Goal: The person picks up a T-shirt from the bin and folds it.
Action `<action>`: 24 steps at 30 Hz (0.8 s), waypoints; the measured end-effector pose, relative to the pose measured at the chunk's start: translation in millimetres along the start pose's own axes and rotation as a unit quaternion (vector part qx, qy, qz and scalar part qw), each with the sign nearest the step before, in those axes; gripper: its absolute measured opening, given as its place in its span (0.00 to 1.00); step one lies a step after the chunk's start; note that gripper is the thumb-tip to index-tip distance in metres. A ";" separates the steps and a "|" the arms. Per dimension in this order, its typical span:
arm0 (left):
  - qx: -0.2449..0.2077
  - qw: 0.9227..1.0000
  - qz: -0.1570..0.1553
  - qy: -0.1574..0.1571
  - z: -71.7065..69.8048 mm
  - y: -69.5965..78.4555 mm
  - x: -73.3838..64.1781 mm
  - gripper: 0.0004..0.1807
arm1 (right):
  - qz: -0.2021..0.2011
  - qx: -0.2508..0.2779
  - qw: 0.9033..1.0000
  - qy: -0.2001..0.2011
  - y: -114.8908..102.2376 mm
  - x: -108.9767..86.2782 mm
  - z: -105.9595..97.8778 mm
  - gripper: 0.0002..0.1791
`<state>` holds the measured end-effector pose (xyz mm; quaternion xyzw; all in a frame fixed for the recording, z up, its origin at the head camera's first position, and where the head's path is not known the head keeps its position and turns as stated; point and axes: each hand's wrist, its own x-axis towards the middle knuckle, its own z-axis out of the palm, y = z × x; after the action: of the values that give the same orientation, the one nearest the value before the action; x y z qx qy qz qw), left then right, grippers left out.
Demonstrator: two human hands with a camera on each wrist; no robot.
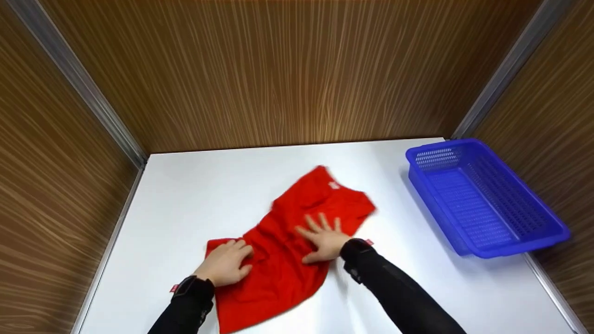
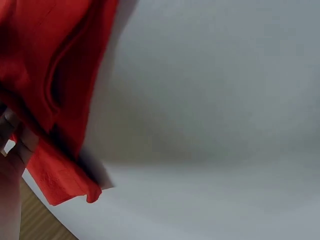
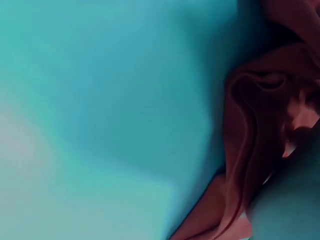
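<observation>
A red garment point(image 1: 278, 283) lies rumpled and slantwise on the white table, its wider end near the front left. Close to the neckline at its far right end is a small white label point(image 1: 333, 185). My left hand point(image 1: 226, 263) rests on the garment's left edge, with the thumb apart from the fingers. In the left wrist view, red cloth point(image 2: 60, 172) covers part of that hand's fingers point(image 2: 26, 142). Across the garment's middle right, my right hand point(image 1: 326, 242) lies with spread fingers. The right wrist view shows dark, folded cloth point(image 3: 240, 130) beside that hand.
A blue plastic basket point(image 1: 436, 211) with slotted walls stands at the right of the white table point(image 1: 185, 195). Wood-grain panels point(image 1: 297, 74) rise behind and at both sides, with grey metal strips along the corners.
</observation>
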<state>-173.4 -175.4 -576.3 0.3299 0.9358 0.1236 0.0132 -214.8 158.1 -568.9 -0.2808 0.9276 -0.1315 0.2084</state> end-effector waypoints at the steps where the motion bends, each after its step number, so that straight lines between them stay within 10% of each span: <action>1: 0.000 1.000 0.007 -0.006 0.5 2.2 1.2 0.12 | -0.026 -0.017 0.999 -0.008 -5.4 2.2 1.0 0.50; 4: -0.005 0.999 0.020 -0.025 1.1 8.8 5.5 0.11 | -0.082 -0.090 0.992 -0.017 -15.2 7.9 3.0 0.45; 7: -0.013 0.999 0.029 -0.032 2.3 14.3 9.7 0.09 | -0.089 -0.195 0.974 0.069 -11.5 14.4 5.7 0.38; 11: -0.031 0.998 0.044 -0.027 5.4 23.8 15.3 0.15 | 0.046 -0.259 0.933 0.245 7.1 21.1 9.5 0.30; 14: -0.045 0.996 0.059 -0.042 6.5 35.0 20.9 0.22 | 0.167 -0.223 0.918 0.282 18.2 20.4 9.1 0.27; 18: -0.054 0.994 0.076 -0.061 5.5 49.1 28.8 0.26 | 0.197 -0.181 0.924 0.273 17.6 13.3 7.3 0.29; 24: -0.074 0.991 0.084 -0.072 4.9 58.6 34.0 0.26 | 0.044 -0.090 0.971 0.215 2.8 -3.9 21.1 0.32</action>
<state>-163.4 -109.2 -565.1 0.4132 0.8898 0.1695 0.0941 -203.4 159.9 -587.3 -0.2226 0.9701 -0.0956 -0.0169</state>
